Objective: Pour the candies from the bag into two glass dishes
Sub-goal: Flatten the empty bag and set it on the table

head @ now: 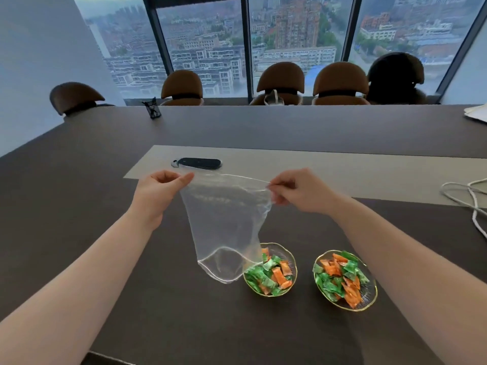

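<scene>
A clear plastic bag (224, 227) hangs upside down, its open mouth just above the table beside the left dish. No candy shows inside it. My left hand (160, 191) pinches one bottom corner and my right hand (297, 191) pinches the other, stretching the bag's edge between them. Two gold-rimmed glass dishes stand near the front edge: the left dish (290, 255) and the right dish (369, 299). Green and orange wrapped candies (268, 275) fill the left one, and more candies (340, 277) fill the right one.
A grey mat (342, 169) lies across the dark table (131, 299), with a black flat object (200, 163) on it. A white cord (471, 204) sits at the right edge, a black pen holder (152, 109) and chairs (282, 83) at the far side.
</scene>
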`<state>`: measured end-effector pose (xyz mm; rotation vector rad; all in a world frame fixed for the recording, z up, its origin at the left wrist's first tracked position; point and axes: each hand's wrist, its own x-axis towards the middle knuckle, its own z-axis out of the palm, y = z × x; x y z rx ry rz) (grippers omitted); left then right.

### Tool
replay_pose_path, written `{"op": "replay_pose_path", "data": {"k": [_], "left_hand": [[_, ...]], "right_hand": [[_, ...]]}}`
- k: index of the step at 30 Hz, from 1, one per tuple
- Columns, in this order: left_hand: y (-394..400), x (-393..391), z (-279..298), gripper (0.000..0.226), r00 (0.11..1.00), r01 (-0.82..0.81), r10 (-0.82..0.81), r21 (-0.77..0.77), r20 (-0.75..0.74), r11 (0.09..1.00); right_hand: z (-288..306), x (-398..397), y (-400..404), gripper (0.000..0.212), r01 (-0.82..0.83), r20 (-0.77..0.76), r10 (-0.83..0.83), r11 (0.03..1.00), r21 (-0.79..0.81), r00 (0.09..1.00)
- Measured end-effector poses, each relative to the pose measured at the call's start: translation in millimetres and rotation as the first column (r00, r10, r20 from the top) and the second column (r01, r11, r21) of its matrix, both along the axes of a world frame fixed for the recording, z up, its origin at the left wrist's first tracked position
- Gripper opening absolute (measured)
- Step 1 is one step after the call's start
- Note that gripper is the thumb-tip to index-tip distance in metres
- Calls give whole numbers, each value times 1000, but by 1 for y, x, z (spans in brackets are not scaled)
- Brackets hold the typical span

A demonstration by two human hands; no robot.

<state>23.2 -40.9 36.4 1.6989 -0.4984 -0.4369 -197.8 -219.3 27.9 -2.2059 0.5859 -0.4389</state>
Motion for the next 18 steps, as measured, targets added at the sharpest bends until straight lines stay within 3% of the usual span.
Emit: {"op": "replay_pose_path", "data": {"k": [7,18], "left_hand": [[35,60,-17,24,995,-79,68,154,76,985],[-5,129,-105,10,994,15,15,274,-105,962]], "right_hand": [[-28,81,24,15,-107,-83,123,979,173,989],[-113,154,-3,15,41,-276,29,969,244,961]]}}
